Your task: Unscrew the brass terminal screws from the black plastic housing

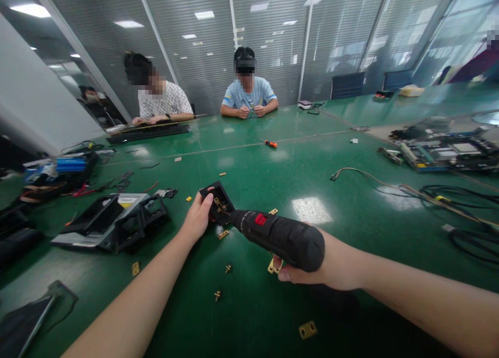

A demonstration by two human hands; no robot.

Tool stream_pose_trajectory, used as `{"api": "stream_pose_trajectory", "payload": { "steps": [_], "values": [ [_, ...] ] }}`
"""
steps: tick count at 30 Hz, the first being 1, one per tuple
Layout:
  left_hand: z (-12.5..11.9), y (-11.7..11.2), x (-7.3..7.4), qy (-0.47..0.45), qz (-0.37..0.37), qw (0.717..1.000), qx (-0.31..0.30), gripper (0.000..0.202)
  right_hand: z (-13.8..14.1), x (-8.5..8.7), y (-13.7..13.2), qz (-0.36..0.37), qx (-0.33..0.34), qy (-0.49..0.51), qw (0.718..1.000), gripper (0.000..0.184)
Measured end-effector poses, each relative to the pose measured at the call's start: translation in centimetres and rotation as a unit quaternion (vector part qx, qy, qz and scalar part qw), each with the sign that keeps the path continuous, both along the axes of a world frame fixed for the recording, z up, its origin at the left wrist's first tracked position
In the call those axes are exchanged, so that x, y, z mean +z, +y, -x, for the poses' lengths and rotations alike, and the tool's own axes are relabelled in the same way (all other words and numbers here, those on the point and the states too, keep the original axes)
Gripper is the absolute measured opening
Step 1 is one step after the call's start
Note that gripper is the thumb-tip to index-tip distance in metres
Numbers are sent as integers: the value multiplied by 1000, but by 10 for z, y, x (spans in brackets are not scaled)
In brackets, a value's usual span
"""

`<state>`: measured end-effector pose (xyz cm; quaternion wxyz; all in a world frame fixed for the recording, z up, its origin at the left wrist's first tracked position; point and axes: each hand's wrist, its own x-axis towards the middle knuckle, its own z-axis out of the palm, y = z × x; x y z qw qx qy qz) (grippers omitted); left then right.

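Observation:
My left hand (pixel 198 217) is closed on the left side of a small black box-shaped housing (pixel 217 193) with brass fittings inside it. My right hand (pixel 307 267) grips a black cordless drill (pixel 278 236) with a red switch on top. The drill's front end points into the housing; whether its bit touches a screw is too small to tell. Beside my right fingers shows a brass plate (pixel 275 266), partly covered by the drill. Another brass plate (pixel 223 234) lies just below the housing. Two brass screws (pixel 228 268) rest on the green table (pixel 187 316) between my forearms.
Loose brass plates lie at the front (pixel 307 330) and left (pixel 135 268). Black and grey plastic casings (pixel 113 220) stand left. Cables (pixel 460 212) and circuit boards (pixel 452 150) are on the right. An orange screwdriver (pixel 270 144) lies ahead, before two people seated across the table.

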<state>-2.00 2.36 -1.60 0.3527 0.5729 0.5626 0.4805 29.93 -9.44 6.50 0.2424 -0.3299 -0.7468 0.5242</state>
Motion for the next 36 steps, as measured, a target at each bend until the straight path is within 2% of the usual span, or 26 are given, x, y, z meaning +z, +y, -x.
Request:
{"api": "stream_pose_trajectory", "payload": {
  "steps": [8,15,20,28,36],
  "values": [
    [1,1,-3,-2,5,1000,-7,64,1,2,-3,-40,-9,-38,998,21],
    [1,2,-3,-3,3,1000,-14,61,3,4,-5,6,-12,-29,999,24],
    [1,2,-4,-6,1,1000,-10,60,4,7,-6,-1,-26,-28,999,25],
    [0,1,-2,5,7,1000,-10,59,5,4,-5,16,-21,-28,999,26],
    [-1,0,1,6,7,1000,-12,59,4,4,-5,-18,-21,-44,999,27]
  ]
}}
